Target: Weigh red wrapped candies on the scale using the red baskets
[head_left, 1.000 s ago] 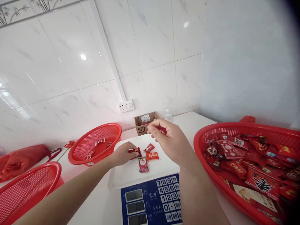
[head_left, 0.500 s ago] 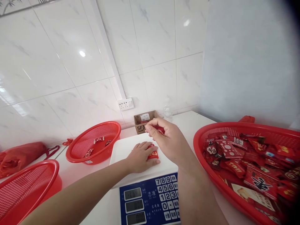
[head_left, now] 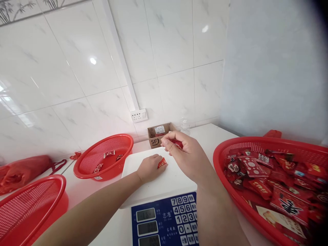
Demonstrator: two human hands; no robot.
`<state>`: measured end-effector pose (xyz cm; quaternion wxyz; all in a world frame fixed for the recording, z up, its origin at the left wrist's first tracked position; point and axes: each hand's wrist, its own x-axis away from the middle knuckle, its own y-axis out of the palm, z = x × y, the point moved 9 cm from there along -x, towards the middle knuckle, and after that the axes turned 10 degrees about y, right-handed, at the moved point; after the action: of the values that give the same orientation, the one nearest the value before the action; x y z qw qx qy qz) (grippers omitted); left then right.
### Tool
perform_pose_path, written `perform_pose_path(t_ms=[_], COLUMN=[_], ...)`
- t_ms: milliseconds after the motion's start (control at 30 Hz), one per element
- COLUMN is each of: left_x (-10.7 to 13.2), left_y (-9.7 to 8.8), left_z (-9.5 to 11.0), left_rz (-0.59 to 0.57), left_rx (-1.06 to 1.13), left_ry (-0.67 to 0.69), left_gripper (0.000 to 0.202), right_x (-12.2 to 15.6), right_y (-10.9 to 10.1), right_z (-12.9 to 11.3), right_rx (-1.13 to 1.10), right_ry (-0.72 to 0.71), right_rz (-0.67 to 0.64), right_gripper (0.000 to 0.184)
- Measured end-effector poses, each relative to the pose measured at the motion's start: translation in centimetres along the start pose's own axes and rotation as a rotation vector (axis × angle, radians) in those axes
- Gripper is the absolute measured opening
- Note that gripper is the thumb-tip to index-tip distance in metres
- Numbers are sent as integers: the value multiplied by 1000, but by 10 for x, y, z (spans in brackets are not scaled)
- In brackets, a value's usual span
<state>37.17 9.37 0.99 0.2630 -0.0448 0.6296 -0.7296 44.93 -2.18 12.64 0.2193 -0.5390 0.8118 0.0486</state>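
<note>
My left hand [head_left: 148,168] rests closed on the white pan of the scale [head_left: 156,184], gripping a bunch of red candy packets [head_left: 162,162] that poke out by the thumb. My right hand [head_left: 186,155] hovers just above and right of it, fingers pinched on a red candy packet [head_left: 176,143]. The rest of the pan shows bare white. The scale's blue keypad panel [head_left: 166,222] faces me at the bottom.
A large red basket [head_left: 222,160] heaped with red packets sits at the right. A smaller red basket [head_left: 107,171] with a few packets stands left of the scale, another red basket [head_left: 33,201] at the lower left. A cardboard box [head_left: 159,133], a plastic bottle [head_left: 185,125] and a red bag [head_left: 23,171] line the wall.
My left hand swept over the loose packets on the pan and closed on them, so the pan now looks bare. My right hand stayed put with its packet.
</note>
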Motion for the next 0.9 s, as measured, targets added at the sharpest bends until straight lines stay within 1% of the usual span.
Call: perform_pose_path(t_ms=[167, 267, 367, 467, 633, 767, 900], left_x=[11, 18, 25, 31, 38, 40, 42], left_y=[-25, -40, -49, -48, -32, -28, -33], left_z=[-13, -19, -26, -31, -29, -27, -28], left_rz=[65, 92, 104, 92, 64, 62, 66], left_rx=[-61, -68, -52, -30, 22, 95, 145], left_ry=[-82, -117, -156, -180, -197, -214, -194], left_gripper=[29, 30, 30, 28, 23, 31, 42], right_x=[-1, -1, 0, 0, 1, 1, 1], right_y=[0, 2, 4, 4, 4, 6, 7], right_z=[6, 8, 7, 6, 6, 6, 5], right_rx=[25, 35, 46, 67, 83, 101, 107], right_ry=[40, 40, 28, 26, 32, 28, 18], right_rz=[5, -2, -8, -6, -3, -7, -9], right_gripper=[22, 22, 23, 24, 24, 24, 24])
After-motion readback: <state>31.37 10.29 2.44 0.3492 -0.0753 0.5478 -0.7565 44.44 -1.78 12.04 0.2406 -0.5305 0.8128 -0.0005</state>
